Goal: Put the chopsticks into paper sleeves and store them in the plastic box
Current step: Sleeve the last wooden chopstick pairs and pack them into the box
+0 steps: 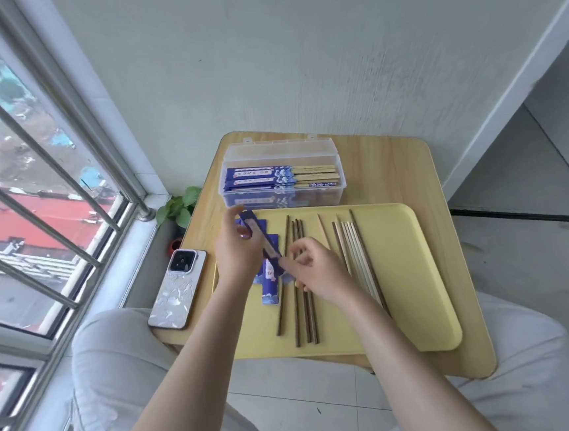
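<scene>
My left hand (236, 250) holds a blue paper sleeve (259, 233) lifted over the left end of the yellow tray (405, 273). My right hand (315, 267) pinches the sleeve's lower end and seems to hold a chopstick beneath it. More blue sleeves (270, 280) lie under my hands. Several dark chopsticks (307, 313) lie lengthwise mid-tray, and pale chopsticks (357, 253) lie to their right. The clear plastic box (281, 176) stands open behind the tray with several sleeved pairs inside.
A phone (179, 289) lies at the table's left edge. A small potted plant (180, 205) sits beside the table by the window. The wall is close behind the box. My knees are under the wooden table (420, 169).
</scene>
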